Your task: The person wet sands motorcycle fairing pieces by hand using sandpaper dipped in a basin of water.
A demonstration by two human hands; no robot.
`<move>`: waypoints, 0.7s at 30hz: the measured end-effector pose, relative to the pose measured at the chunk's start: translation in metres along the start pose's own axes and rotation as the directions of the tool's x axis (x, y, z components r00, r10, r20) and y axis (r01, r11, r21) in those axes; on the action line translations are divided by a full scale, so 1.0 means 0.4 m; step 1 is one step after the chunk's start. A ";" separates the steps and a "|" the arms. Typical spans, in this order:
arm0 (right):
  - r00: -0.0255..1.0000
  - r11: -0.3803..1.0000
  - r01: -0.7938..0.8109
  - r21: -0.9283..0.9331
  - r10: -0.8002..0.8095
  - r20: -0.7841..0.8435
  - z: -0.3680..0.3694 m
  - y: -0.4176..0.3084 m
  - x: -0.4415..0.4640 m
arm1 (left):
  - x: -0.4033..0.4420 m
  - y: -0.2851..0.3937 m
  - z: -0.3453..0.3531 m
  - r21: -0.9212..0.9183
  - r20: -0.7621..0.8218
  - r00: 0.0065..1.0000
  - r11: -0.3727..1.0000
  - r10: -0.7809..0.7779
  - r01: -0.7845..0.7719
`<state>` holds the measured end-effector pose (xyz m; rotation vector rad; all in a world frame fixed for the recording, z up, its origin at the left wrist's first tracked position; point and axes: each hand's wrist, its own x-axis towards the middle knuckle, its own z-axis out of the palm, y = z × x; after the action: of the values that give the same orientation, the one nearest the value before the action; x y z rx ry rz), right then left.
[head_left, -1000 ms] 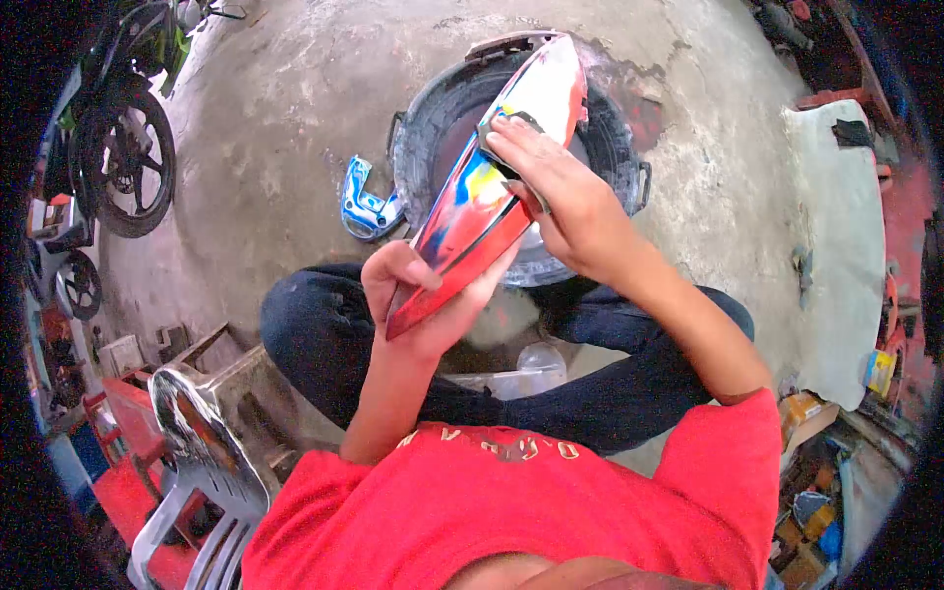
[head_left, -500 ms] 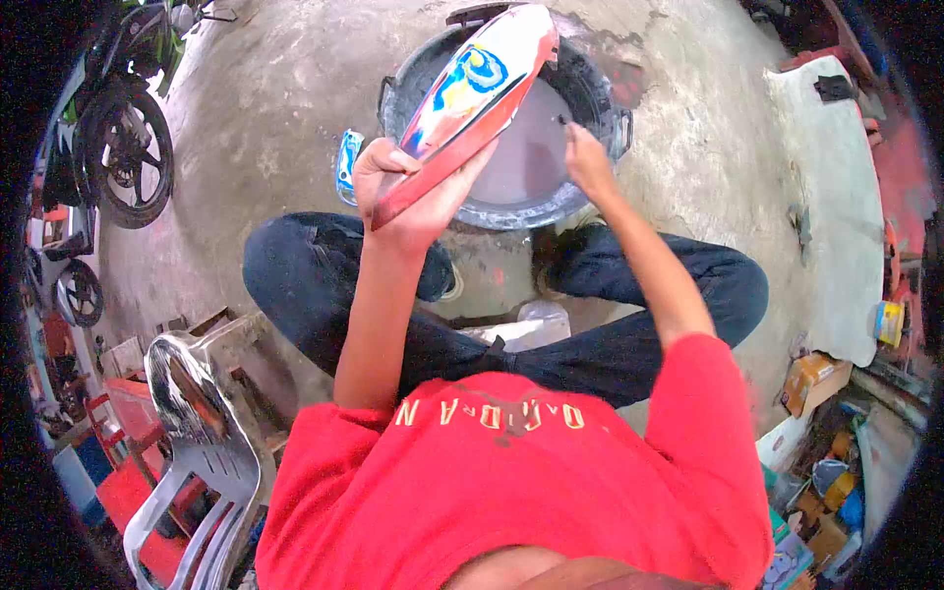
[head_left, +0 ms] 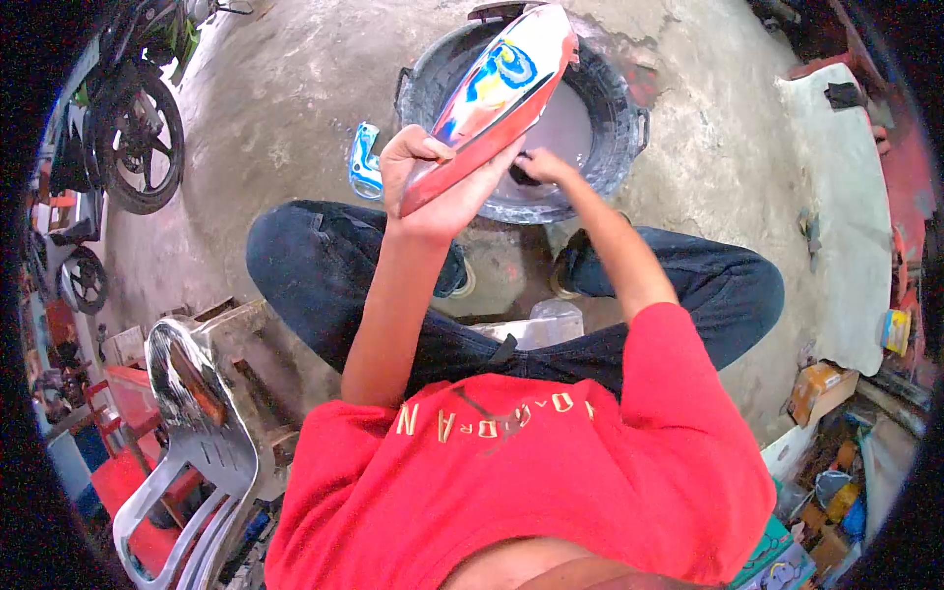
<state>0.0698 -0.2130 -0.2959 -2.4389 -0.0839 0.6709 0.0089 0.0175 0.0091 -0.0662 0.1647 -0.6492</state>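
Head view, left hand: here we have it out in front, fingers gripping the near end of the panel, thumb laid over the top; we see no second hand on it.
Panel: long and tapered, red down the side, blue, yellow and white on top. We see it slanting away over the tub; whether it brushes the rim, we can't tell.
Right hand: down at the tub's near side, fingers closed on a dark pad, which we see only in part; whether it meets the liquid is hidden from us.
Liquid: cloudy and pale, lying in the bottom of the tub, below the panel.
Small part: blue and white, on the floor just left of the tub, apart from both hands.
Panel slip: our main worry. All the length hangs beyond one end grip, so wet fingers or a loose thumb could let the far tip swing down onto the rim.
Paint: should that happen, we'd expect a scrape or chip where the panel strikes.
Pad: a weak pinch could lose it in the liquid, and cloudiness would make it hard for us to spot; grit picked up there could scratch the panel.
Small part, underfoot: we'd fear a shifted foot or nudged tub knocking it.
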 end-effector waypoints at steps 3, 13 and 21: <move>0.987 0.996 0.072 -0.046 -0.078 -0.142 -0.155 0.047 0.017 | -0.002 0.002 -0.002 -0.081 0.035 0.999 0.996 -0.033 0.036; 0.719 0.942 0.337 0.004 -0.254 -0.646 -0.470 -0.426 -0.435 | 0.006 -0.010 -0.017 -0.006 0.034 0.999 1.000 -0.028 0.029; 0.430 0.608 0.723 -0.327 -0.767 -0.475 -0.371 -0.481 -0.382 | -0.002 -0.013 -0.032 0.040 0.007 0.999 0.998 0.044 -0.044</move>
<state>0.0269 -0.1674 -0.0157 -2.2104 -0.9132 -0.5107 0.0029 0.0140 -0.0030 -0.0262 0.1465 -0.6080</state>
